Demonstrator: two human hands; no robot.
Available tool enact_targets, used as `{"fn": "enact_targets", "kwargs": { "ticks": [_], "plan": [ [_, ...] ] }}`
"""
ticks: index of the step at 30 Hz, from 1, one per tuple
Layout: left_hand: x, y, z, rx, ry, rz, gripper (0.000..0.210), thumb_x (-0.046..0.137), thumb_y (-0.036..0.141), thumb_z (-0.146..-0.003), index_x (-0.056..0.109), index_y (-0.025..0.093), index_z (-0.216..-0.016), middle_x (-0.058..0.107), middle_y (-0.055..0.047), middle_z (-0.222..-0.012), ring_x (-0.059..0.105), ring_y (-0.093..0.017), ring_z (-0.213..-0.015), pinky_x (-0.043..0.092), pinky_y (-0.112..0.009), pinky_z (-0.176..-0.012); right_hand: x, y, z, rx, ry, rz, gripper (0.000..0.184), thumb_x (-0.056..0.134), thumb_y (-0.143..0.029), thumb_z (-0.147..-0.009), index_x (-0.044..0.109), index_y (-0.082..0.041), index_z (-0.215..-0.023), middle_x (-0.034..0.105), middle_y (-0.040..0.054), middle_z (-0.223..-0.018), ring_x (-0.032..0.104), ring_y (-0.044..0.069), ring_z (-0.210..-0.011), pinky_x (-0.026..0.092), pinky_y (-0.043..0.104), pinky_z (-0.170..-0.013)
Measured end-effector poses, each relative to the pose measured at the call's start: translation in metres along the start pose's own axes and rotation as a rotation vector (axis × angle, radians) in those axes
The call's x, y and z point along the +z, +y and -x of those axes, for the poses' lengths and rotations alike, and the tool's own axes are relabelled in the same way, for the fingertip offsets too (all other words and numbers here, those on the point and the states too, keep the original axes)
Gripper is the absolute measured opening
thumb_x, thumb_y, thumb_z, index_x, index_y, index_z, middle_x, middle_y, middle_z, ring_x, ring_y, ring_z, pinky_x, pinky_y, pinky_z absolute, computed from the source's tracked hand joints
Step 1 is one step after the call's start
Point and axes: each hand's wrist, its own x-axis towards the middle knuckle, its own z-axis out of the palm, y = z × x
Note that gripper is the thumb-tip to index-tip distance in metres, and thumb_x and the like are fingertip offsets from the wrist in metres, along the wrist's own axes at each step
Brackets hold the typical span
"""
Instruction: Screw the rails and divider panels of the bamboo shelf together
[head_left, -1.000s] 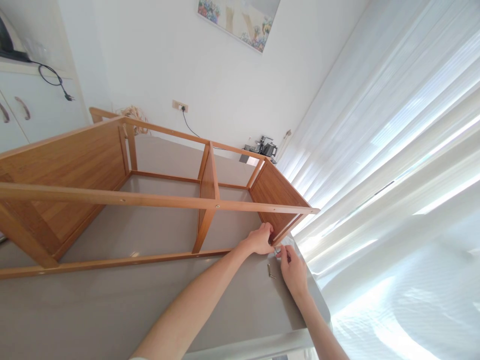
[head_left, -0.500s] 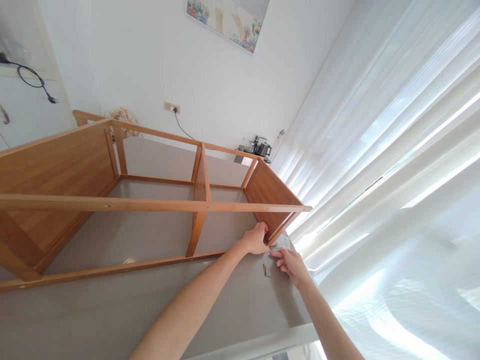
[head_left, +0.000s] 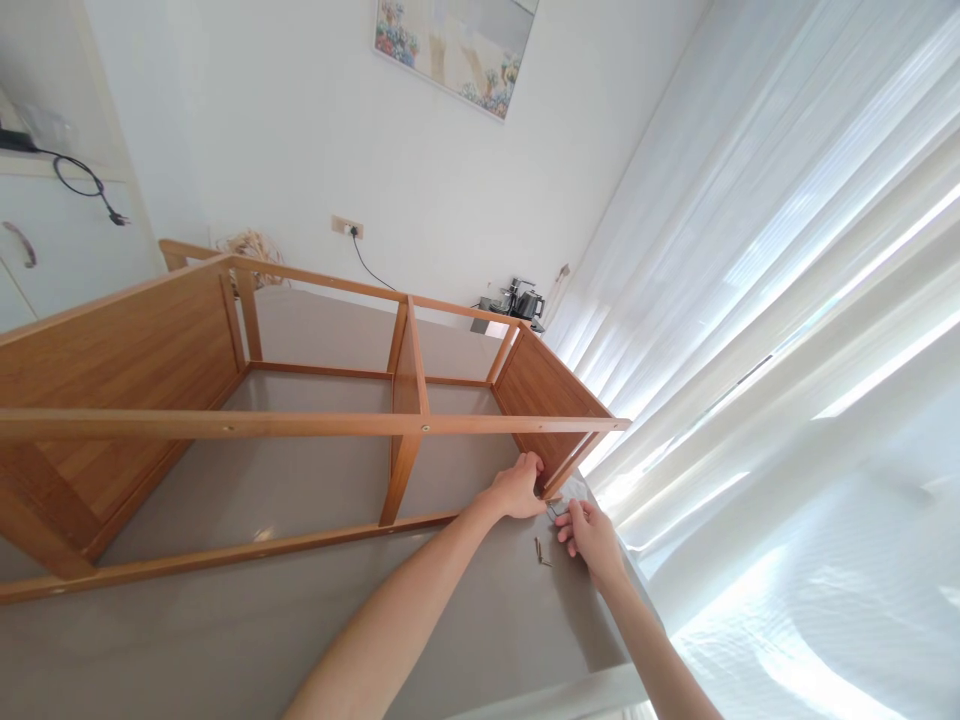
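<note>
A brown wooden shelf frame [head_left: 315, 424] lies on its side on a grey surface [head_left: 225, 650]. At the lower corner of its right end panel [head_left: 551, 400], my left hand [head_left: 517, 487] is closed round the wood, with its fingertips partly hidden behind it. My right hand [head_left: 591, 538] is just to the right of that corner. Its thumb and fingers pinch a thin metal hex key [head_left: 553, 511], whose tip is close to the rail end; I cannot tell if it is seated in a screw. Below the hands lie several loose screws [head_left: 538, 551].
White curtains [head_left: 750, 300] hang along the right side, by the surface's edge. Behind the frame are a black kettle [head_left: 529, 304], a plugged-in cable [head_left: 367, 262] and a bundle of straw-coloured strands [head_left: 253, 246]. A white cabinet [head_left: 67, 240] stands at the far left.
The camera view has tilted, so everything sits slightly lower and further right. My right hand's fingers have shifted round the hex key; my left hand keeps its grip on the frame.
</note>
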Motion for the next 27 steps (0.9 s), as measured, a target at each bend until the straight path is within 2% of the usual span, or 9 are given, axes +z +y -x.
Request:
{"fn": "enact_targets", "kwargs": {
  "ticks": [6,9,12,15,27],
  "plan": [
    [-0.001,-0.001,0.001,0.005,-0.019,0.004,0.057,0.075,0.038,-0.069,0.042,0.025,-0.113,0.056,-0.007,-0.124,0.064,-0.025,-0.103,0.051,-0.035,-0.087,-0.006,-0.006,0.016,-0.283,0.051,0.211,0.036,0.046,-0.057,-0.092,0.055,-0.026,-0.077,0.068,0.0027,-0.073,0.063,0.021,-0.067,0.046,0.03,-0.064],
    [-0.002,-0.001,0.001,0.008,-0.022,0.006,0.058,0.075,0.042,-0.069,0.042,0.025,-0.113,0.056,-0.007,-0.124,0.064,-0.025,-0.102,0.052,-0.037,-0.087,-0.004,-0.007,0.018,-0.362,0.032,0.269,0.037,0.043,-0.058,-0.093,0.056,-0.027,-0.078,0.067,0.0027,-0.073,0.062,0.021,-0.067,0.045,0.031,-0.067],
    [-0.003,0.0,0.001,0.01,-0.024,0.006,0.058,0.074,0.046,-0.07,0.041,0.025,-0.113,0.055,-0.007,-0.123,0.065,-0.026,-0.102,0.053,-0.038,-0.086,-0.002,-0.006,0.019,-0.4,0.043,0.306,0.04,0.039,-0.059,-0.095,0.057,-0.027,-0.079,0.066,0.0033,-0.073,0.06,0.021,-0.066,0.044,0.031,-0.066],
    [-0.002,0.001,0.001,0.006,-0.024,0.005,0.058,0.075,0.043,-0.069,0.042,0.025,-0.113,0.056,-0.007,-0.124,0.065,-0.026,-0.102,0.052,-0.037,-0.087,-0.001,-0.004,0.019,-0.414,0.056,0.335,0.042,0.037,-0.06,-0.096,0.058,-0.027,-0.082,0.067,0.0036,-0.075,0.06,0.022,-0.066,0.044,0.031,-0.067],
    [-0.003,0.001,0.001,-0.01,-0.035,0.006,0.059,0.076,0.038,-0.069,0.042,0.025,-0.116,0.056,-0.006,-0.125,0.065,-0.026,-0.104,0.051,-0.035,-0.087,0.0,0.001,0.018,-0.472,0.052,0.451,0.036,0.034,-0.05,-0.1,0.059,-0.027,-0.089,0.067,0.0022,-0.079,0.061,0.021,-0.068,0.042,0.031,-0.066]
  ]
}}
